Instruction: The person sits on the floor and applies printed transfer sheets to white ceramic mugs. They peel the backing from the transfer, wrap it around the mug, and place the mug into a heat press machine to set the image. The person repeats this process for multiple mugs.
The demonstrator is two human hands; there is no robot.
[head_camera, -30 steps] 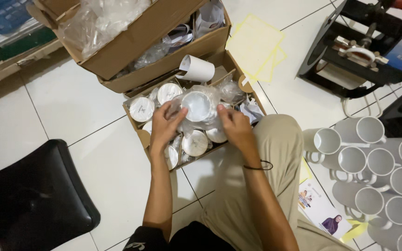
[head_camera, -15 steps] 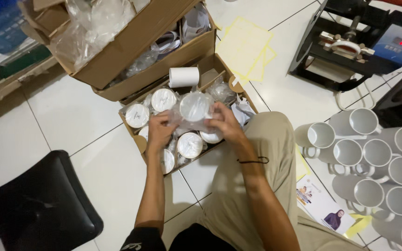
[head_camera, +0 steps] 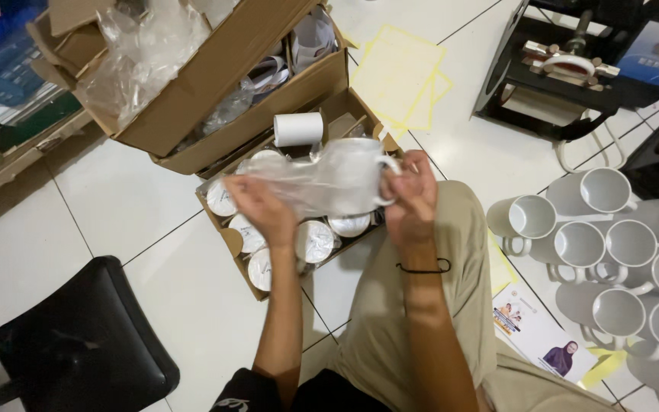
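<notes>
White ceramic mug in a clear plastic bag (head_camera: 337, 179) is held up between both hands, above an open cardboard box of more bagged white mugs (head_camera: 299, 229) on the white tiled floor (head_camera: 139, 206). Left hand (head_camera: 261, 210) pinches the loose bag end while right hand (head_camera: 409, 194) grips the handle side, so unwrapping looks underway; stripping the bag off calls for a steady pull. Bare white mugs (head_camera: 612, 244) cluster to the right.

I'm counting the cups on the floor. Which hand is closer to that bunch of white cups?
Right. The right hand holds the wrapped mug by its handle, on the side of the white cups. The left hand pulls the plastic, farther away.
</notes>
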